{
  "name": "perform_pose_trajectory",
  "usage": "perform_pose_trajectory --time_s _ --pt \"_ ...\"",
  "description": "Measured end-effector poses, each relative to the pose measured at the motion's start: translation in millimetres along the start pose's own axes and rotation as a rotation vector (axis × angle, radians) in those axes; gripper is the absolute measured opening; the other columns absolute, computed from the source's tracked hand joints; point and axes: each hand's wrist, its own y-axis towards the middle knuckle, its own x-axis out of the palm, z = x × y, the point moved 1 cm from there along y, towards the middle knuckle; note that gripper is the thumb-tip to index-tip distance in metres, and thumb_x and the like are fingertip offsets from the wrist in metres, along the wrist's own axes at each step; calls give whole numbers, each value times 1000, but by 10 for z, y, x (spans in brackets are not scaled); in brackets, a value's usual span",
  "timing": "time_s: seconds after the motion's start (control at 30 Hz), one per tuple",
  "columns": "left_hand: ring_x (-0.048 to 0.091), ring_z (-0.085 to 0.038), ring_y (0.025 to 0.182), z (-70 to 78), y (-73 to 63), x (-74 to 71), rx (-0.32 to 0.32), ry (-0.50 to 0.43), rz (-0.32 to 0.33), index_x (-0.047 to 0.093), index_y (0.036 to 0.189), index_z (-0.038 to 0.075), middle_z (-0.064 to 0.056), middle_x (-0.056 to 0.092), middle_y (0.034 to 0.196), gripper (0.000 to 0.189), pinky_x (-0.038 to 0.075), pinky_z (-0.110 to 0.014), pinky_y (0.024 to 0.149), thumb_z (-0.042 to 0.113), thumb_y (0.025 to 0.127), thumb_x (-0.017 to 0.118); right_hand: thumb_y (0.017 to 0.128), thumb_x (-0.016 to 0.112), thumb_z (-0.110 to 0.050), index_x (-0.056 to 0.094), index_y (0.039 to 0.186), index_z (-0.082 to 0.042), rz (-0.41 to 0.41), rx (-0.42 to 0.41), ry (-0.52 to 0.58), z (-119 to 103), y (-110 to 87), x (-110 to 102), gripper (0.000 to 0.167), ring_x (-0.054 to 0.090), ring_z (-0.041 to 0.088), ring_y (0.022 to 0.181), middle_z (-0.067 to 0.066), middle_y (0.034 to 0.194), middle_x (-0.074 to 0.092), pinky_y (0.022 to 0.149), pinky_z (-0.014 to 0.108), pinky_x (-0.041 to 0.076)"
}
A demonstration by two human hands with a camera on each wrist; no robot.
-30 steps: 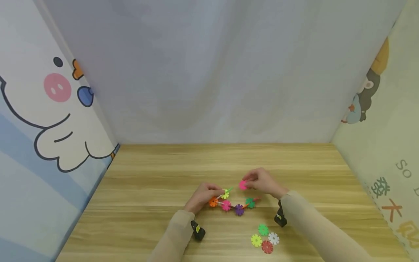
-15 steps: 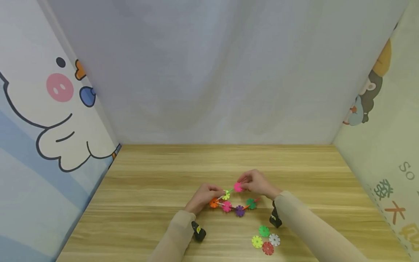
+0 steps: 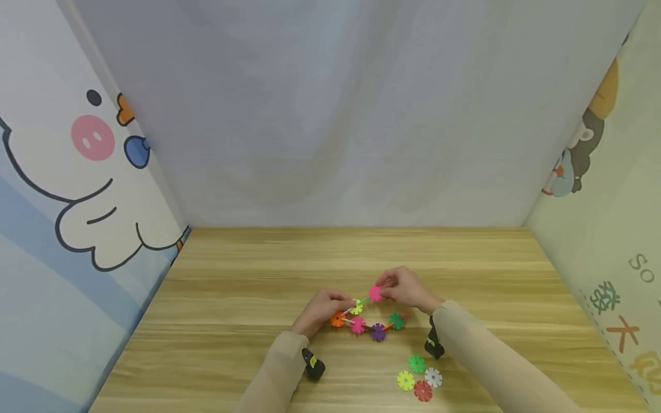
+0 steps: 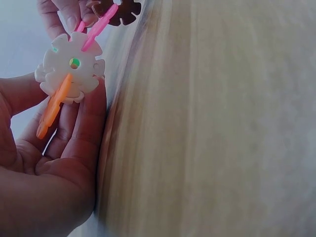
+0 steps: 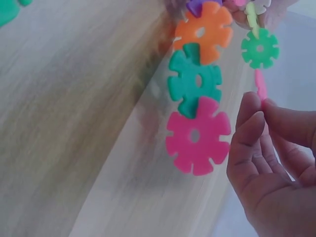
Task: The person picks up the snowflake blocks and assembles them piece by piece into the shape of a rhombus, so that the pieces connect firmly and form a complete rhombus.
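My left hand [image 3: 321, 312] grips one end of a chain of notched plastic snowflake discs, at its yellow disc [image 3: 356, 307]. A white disc [image 4: 74, 79] of the chain, crossed by an orange disc [image 4: 54, 106], stands against the left fingers in the left wrist view. My right hand [image 3: 405, 287] pinches a pink disc [image 5: 260, 83], seen edge-on, between thumb and fingertips. Its tip meets the edge of the chain's green disc [image 5: 260, 48]; how deep it sits in the slot I cannot tell. The chain's other end has a teal disc [image 5: 190, 81] and a larger-looking pink disc [image 5: 197, 143].
Loose on the wooden table [image 3: 232, 269], near its front, lie a green disc [image 3: 416, 363], a yellow disc [image 3: 405, 380], a white disc [image 3: 433, 377] and a red disc [image 3: 423, 391]. A pale curtain [image 3: 330, 143] hangs behind the table.
My right hand has moved left, bringing the pink disc to the green disc at the chain's end. My left hand stays at the chain. Little differs over the last half second.
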Motion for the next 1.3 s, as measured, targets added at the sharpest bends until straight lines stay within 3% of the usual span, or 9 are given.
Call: perform_pose_trajectory --time_s 0.53,0.93,1.3 --pt "56 -14 77 37 -16 20 8 -5 -12 73 90 1 -4 67 87 18 46 -28 68 18 84 72 87 64 4 66 98 4 -26 10 74 10 -13 -26 11 64 21 75 7 82 67 64 33 51" --pt "56 -14 76 30 -32 30 8 6 -8 73 89 1 -4 67 88 18 46 -28 67 18 84 73 88 65 2 66 98 2 -31 19 67 50 -26 -2 10 63 18 75 6 84 66 65 33 51" --pt "57 -16 82 55 -39 42 5 15 0 73 89 2 -3 67 89 19 46 -31 74 20 84 73 87 65 1 69 99 1 -40 22 14 0 -41 6 12 62 18 75 5 86 67 64 34 51"
